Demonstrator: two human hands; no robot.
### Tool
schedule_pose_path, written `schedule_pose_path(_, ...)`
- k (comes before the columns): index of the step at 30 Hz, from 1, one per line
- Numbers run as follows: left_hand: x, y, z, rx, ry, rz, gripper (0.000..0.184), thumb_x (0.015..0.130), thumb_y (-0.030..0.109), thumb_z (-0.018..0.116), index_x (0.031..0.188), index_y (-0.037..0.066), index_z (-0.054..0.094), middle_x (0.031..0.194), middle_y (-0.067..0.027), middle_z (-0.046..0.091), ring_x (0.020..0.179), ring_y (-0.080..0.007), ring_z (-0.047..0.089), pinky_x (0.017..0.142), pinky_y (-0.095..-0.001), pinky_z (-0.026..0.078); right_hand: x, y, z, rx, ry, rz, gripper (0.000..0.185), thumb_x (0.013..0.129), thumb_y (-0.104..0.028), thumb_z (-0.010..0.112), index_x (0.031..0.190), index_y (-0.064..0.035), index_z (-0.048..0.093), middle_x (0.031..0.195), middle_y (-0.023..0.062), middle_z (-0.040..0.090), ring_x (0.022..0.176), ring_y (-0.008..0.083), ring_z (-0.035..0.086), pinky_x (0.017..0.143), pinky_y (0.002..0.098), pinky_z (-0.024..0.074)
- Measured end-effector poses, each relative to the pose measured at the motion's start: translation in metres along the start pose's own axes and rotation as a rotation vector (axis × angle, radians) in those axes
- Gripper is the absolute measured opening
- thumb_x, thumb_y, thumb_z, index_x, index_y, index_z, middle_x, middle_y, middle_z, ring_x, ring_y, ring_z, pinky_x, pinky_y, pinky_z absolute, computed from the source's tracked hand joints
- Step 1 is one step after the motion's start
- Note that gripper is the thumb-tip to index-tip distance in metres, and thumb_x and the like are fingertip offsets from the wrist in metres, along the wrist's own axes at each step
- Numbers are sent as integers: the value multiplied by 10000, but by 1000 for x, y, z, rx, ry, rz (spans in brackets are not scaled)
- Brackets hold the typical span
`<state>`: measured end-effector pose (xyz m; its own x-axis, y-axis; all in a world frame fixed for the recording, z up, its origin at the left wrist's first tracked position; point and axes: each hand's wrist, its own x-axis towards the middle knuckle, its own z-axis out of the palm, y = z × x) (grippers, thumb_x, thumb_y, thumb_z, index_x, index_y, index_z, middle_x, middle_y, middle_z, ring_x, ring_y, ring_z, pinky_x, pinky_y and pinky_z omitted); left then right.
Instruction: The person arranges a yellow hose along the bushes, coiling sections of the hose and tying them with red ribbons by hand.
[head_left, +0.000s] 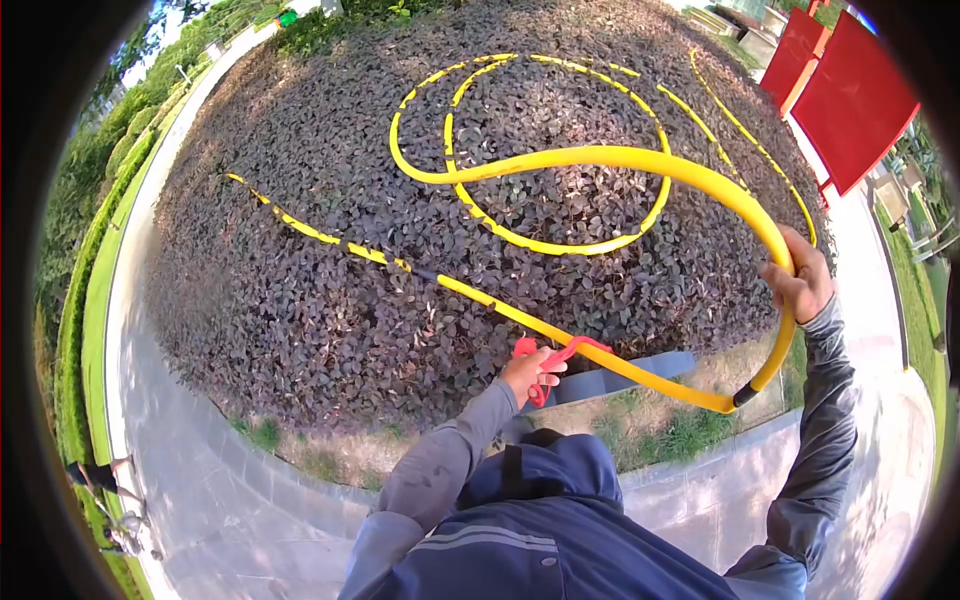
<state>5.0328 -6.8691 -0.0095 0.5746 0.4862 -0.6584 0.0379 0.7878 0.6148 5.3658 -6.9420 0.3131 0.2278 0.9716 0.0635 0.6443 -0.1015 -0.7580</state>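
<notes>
Left hand [531, 377]: I am seeing its fingers wrapping round a red tool [563, 352] near the middle; I cannot tell what kind it is.
Right hand [805, 278]: It is clamping on the yellow hose [600, 157] at the right, so the two hands are sitting well apart.
Hose: From the right hand it is arching left over the purple-leaved hedge [300, 300], where loops are coiling on the leaves at the far middle; another stretch is slanting from the near right towards the left, partly sinking among the leaves.
Red end: The tool's right end is overlapping that slanting stretch; I cannot tell from here whether they are touching.
Black band [744, 394]: It is circling the hose on the near side of the right hand.
Grey-blue panel [640, 372]: It is showing along the hedge's near edge, right of the left hand, partly behind the hose.
Grey sleeves [430, 470]: They are reaching in from the near side, past dark blue clothing [500, 560].
Red signboard [855, 100]: It is standing at the far right.
Paved path [200, 440]: It is curving round the hedge on the left.
</notes>
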Motion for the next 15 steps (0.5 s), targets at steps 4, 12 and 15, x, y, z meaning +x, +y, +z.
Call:
schedule_pose_path(4,-9,2,-16,-23,-54,-16,367,962,311,435,1248,89,492,987,-52,643,627,-68,566,418,-183,321,28,30,30,22,-75,85,387,801,-124,623,1159,-12,528,645,-1,509,460,79,487,428,234,395)
schedule_pose_path(12,-30,-15,-62,-80,181,112,325,933,251,493,1216,96,533,924,-28,647,584,-57,550,383,-184,294,109,217,72,-607,-54,192,373,820,-290,630,1123,-91,536,865,200,642,843,360,634,749,432,485)
schedule_pose_path(15,-40,-15,-69,-84,225,101,327,931,245,501,1222,99,528,935,-37,645,580,-59,548,378,-184,289,115,305,94,-660,-17,277,295,809,-227,613,1072,-95,582,892,194,644,859,364,628,747,432,483)
